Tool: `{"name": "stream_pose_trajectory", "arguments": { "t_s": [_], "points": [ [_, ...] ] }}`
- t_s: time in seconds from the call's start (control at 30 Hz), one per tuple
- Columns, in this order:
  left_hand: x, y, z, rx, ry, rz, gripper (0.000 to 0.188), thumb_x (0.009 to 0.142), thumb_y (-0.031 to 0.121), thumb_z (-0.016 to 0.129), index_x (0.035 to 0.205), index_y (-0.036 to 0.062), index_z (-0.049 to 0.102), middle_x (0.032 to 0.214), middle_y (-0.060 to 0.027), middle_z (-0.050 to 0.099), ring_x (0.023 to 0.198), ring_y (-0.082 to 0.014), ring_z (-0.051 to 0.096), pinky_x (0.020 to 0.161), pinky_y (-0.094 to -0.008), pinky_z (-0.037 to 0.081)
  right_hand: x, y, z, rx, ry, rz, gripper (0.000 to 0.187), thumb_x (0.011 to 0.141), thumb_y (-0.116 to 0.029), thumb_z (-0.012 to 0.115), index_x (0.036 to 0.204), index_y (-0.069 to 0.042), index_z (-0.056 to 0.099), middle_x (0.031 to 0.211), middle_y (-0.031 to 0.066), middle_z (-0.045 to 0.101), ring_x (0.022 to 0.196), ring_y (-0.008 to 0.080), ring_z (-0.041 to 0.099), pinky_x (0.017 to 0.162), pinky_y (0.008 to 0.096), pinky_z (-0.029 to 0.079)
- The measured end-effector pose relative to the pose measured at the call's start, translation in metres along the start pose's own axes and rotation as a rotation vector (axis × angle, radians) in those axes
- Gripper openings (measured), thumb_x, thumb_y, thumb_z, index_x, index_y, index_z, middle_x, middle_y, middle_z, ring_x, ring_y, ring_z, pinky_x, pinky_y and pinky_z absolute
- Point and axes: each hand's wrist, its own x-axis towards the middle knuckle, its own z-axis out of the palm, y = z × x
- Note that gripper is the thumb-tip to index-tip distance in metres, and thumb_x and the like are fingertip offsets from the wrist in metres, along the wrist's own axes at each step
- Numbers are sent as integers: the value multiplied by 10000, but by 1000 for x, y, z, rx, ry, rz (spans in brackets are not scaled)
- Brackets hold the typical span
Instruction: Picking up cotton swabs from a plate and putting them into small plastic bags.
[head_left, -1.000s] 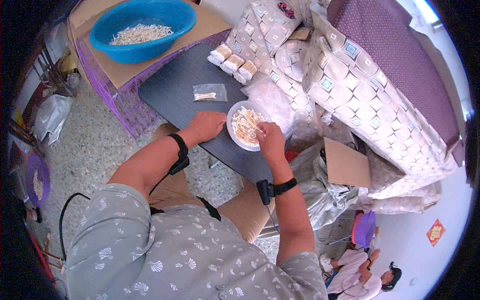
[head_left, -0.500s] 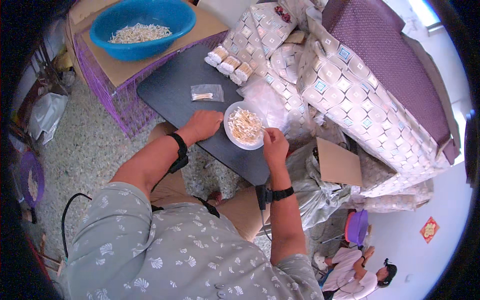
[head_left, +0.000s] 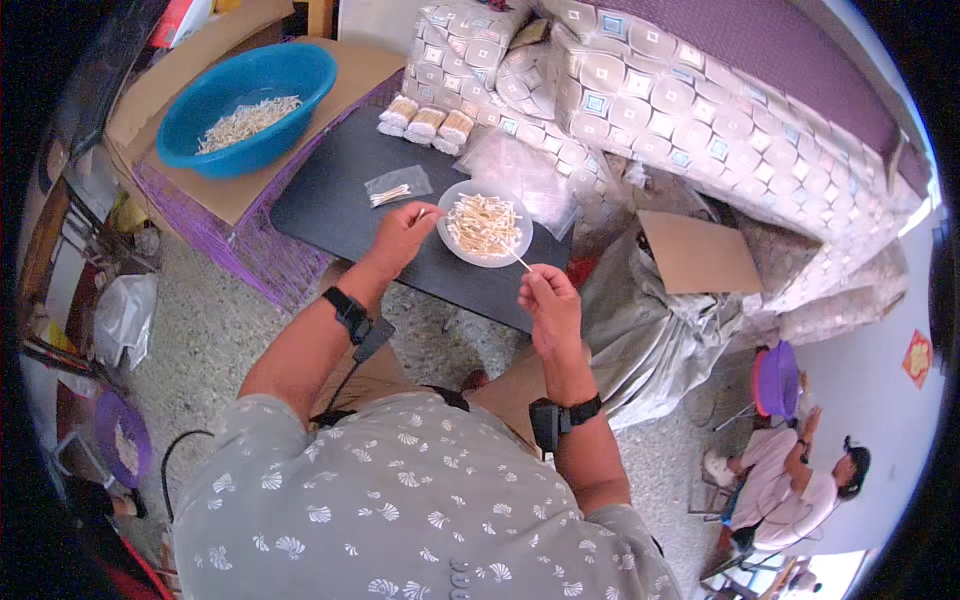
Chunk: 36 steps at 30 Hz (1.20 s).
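A white bowl (head_left: 527,238) full of cotton swabs (head_left: 483,226) sits on the dark tabletop (head_left: 330,205). Just right of its rim, my right hand (head_left: 553,303) pinches one cotton swab (head_left: 521,261) by its end, the stick pointing back toward the bowl. My left hand (head_left: 402,238) is closed at the bowl's left side, fingertips by the rim; whatever it may hold is too small to make out. Beyond it lies a small clear bag (head_left: 415,181) with a few swabs inside.
Several bundles of swabs (head_left: 425,122) are stacked at the table's far edge, beside loose clear plastic bags (head_left: 520,170). A large blue basin (head_left: 320,85) of swabs stands on cardboard at far left. Right of the table are a cardboard piece (head_left: 700,252) and patterned sofa (head_left: 690,120). Another person (head_left: 790,490) sits at lower right.
My right hand has drawn away from the bowl toward me, bringing a cotton swab out. My left hand has shifted and its fingers now point up by the rim. The whole view has turned slightly.
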Motion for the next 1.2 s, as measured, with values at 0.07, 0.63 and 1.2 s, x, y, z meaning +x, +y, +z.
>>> {"name": "stream_pose_trajectory", "arguments": {
  "t_s": [0.07,0.63,1.2],
  "points": [
    [-14,43,11,-232,-52,-43,241,894,216,591,1046,38,649,724,21,600,641,-70,513,569,-233,421,-11,0,-1,29,3,9,88,881,-99,600,954,-50,612,820,2,610,690,75,550,618,215,472],
    [-64,117,23,-62,-386,0,167,872,112,618,997,20,681,809,6,641,740,-43,524,640,-213,422,-50,3,20,-104,-211,-65,160,926,-156,560,929,-8,620,802,1,614,678,64,525,608,219,445],
    [-74,100,27,-3,-411,-108,198,895,176,598,989,23,681,789,1,644,716,-58,530,643,-227,431,-45,-4,20,-112,-84,-275,69,852,-36,628,906,-45,586,787,-41,578,695,37,510,611,198,424]
  ]
}}
